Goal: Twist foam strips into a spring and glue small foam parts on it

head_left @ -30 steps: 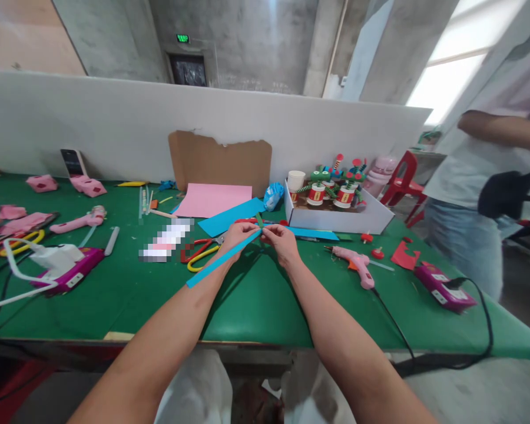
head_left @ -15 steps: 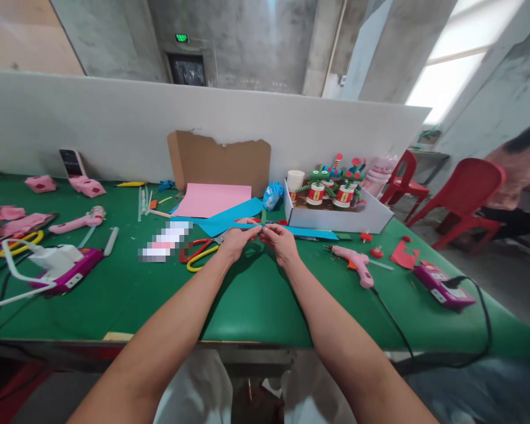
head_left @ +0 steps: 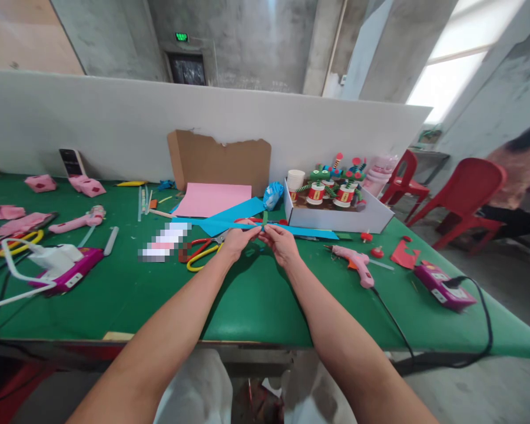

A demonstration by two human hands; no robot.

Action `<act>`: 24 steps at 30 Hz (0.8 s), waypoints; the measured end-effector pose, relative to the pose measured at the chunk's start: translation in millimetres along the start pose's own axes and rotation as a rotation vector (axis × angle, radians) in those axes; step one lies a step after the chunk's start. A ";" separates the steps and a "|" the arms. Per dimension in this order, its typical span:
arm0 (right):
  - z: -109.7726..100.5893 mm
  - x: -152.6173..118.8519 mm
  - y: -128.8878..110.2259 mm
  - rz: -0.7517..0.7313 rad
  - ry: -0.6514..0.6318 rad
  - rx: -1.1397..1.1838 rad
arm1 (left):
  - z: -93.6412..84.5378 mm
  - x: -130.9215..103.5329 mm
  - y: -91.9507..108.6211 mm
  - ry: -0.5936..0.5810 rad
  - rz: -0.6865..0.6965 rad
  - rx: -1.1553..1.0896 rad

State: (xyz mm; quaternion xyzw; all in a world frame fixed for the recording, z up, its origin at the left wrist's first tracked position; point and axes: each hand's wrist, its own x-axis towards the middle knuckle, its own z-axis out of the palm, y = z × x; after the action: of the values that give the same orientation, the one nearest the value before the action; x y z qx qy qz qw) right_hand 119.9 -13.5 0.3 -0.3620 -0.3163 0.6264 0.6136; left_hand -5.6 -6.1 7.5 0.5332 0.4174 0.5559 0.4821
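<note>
Near a white box (head_left: 340, 220) holding small figures (head_left: 317, 194), a person's left hand (head_left: 237, 242) and right hand (head_left: 283, 242) meet fingertip to fingertip. Thumb and fingers of each are pinched together at the base of a green strip (head_left: 265, 218), which stands up between them, left of the box; exactly which fingers grip it is too small to tell. A blue strip (head_left: 189, 222) extends farther left from the box, its inner end hidden at the left hand. Also left of the box lie pink paper (head_left: 216, 200) and scissors (head_left: 204, 254). A pink glue gun (head_left: 357, 265) lies in front of the box.
</note>
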 end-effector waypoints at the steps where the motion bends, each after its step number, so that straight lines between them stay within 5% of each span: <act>1: -0.4 0.5 0.1 -0.001 0.003 0.001 | 0.1 -0.2 0.3 -0.003 0.004 0.002; 24: 1.4 -3.2 0.0 -0.094 -0.035 -0.110 | 1.4 2.5 -3.1 0.027 -0.080 -0.091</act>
State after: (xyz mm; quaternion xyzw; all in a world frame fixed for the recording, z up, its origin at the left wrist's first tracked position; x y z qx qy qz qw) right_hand 118.7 -16.6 1.3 -0.3691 -0.3775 0.5846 0.6160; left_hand -3.8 -3.1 5.1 0.4861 0.4191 0.5616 0.5221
